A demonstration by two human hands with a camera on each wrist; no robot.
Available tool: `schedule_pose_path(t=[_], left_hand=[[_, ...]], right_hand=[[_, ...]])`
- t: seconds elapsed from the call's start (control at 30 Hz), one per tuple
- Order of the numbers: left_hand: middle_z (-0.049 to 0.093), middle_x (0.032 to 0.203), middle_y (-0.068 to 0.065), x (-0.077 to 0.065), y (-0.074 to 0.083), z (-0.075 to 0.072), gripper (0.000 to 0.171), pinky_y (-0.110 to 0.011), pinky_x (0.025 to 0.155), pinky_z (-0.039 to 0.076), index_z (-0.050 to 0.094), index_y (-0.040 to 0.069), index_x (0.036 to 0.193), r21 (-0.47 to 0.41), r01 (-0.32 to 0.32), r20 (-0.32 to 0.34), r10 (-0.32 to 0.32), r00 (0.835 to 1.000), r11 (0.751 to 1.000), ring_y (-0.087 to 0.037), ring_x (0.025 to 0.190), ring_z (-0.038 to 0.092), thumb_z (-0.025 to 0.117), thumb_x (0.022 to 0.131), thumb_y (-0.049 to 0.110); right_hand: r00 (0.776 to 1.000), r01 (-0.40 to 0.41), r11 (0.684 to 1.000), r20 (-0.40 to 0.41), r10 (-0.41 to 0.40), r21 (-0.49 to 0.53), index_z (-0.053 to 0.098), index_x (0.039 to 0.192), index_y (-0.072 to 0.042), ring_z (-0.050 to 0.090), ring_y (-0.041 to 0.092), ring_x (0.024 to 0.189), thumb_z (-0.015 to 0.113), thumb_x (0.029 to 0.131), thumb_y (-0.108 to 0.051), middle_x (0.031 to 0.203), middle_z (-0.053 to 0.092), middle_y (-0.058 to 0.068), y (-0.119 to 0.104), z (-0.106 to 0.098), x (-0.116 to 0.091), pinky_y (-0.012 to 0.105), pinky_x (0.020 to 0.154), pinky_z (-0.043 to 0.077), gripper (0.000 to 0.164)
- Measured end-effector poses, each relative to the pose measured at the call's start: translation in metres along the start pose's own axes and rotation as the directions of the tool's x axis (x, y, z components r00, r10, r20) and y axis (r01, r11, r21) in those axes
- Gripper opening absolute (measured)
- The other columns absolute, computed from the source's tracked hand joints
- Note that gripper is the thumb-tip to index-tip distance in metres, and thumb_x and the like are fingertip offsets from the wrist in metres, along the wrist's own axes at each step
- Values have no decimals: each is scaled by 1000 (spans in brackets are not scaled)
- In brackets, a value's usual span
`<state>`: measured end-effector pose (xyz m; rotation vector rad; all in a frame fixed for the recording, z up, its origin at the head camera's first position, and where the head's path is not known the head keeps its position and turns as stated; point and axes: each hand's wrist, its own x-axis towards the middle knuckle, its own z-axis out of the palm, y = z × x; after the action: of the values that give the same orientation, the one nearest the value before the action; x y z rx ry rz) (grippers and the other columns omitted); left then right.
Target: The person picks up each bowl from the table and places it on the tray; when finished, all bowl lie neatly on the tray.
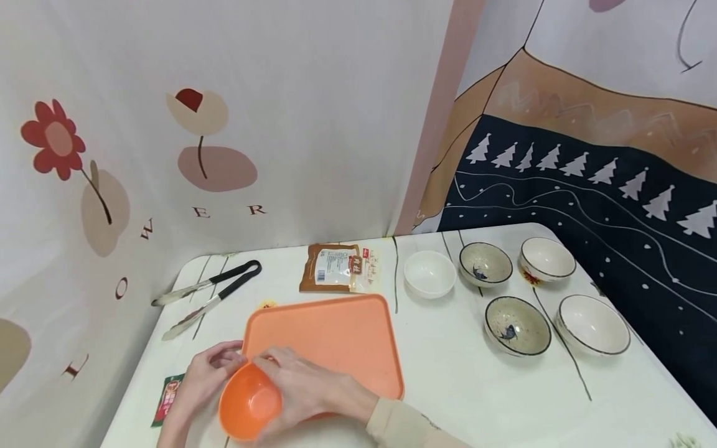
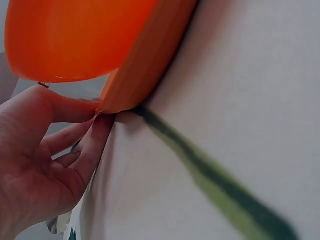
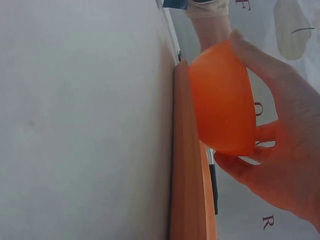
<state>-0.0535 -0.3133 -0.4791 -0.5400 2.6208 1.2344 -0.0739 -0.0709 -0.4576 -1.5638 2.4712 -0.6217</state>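
Left hand [image 1: 206, 376]: grip pinched on the orange tray's [image 1: 344, 336] edge; a lift there could tip it. Orange bowl [image 1: 251, 406] at tray's near-left corner. Right hand [image 1: 307, 384]: grip clamped round bowl; slack fingers could drop it.

The orange bowl [image 1: 249, 404] is vivid and plain, the tray [image 1: 336, 330] a paler, peachy orange, the sleeve [image 1: 399, 424] cream, and the tongs [image 1: 238, 284] black-handled with silvery metal. The sachet [image 1: 166, 403] is red and green, the packet [image 1: 335, 270] brown with a white label, the table [image 1: 448, 379] white with dark lines, one bowl [image 1: 430, 275] pure white, two speckled bowls [image 1: 518, 326] greyish-beige with dark motifs, and two dark-rimmed bowls [image 1: 595, 325] off-white. The white curtain [image 1: 319, 124] carries a red flower and dusty-pink shapes, the navy panel [image 1: 521, 218] pale trees and wavy lines.
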Motion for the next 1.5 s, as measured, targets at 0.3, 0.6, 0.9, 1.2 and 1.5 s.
schedule_pose_path(t=[0.3,0.6,0.9,1.2,1.5], left_hand=[[71,105,-5,1,1,2,54,-30,80,50,56,3,142,-25,37,20,-37,999,999,-15,93,63,67,95,28],[71,107,-5,3,3,-2,54,-30,81,48,56,4,142,-11,42,20,-42,999,999,-16,94,62,66,96,29],[70,106,-5,2,6,-1,55,-34,84,47,55,3,142,-10,52,20,-51,998,999,-17,95,60,68,95,28],[71,115,-12,1,5,3,50,-40,88,45,55,3,142,-31,78,27,-77,997,997,-24,100,58,62,95,18],[69,109,-9,2,6,1,54,-36,85,47,54,3,144,-28,81,24,-80,997,996,-22,99,59,66,96,25]], right_hand=[[1000,-2,1000,5,2,26,16,162,-19,37,4,135,72,73,-77,151,36,-6,-3,5,1,13,108,36,120],[997,-76,987,-8,78,141,14,164,-18,31,10,149,70,79,-74,166,26,-1,7,-19,-11,32,119,34,116],[961,-163,955,-180,210,248,15,164,-20,26,23,155,73,82,-65,170,19,0,47,-64,-37,54,119,31,110],[903,-238,942,-304,304,237,19,163,-12,24,31,155,81,78,-57,168,24,9,96,-98,-54,56,122,25,114],[844,-384,903,-324,427,191,20,161,-6,27,34,153,84,76,-57,166,27,15,138,-120,-70,56,121,28,119]])
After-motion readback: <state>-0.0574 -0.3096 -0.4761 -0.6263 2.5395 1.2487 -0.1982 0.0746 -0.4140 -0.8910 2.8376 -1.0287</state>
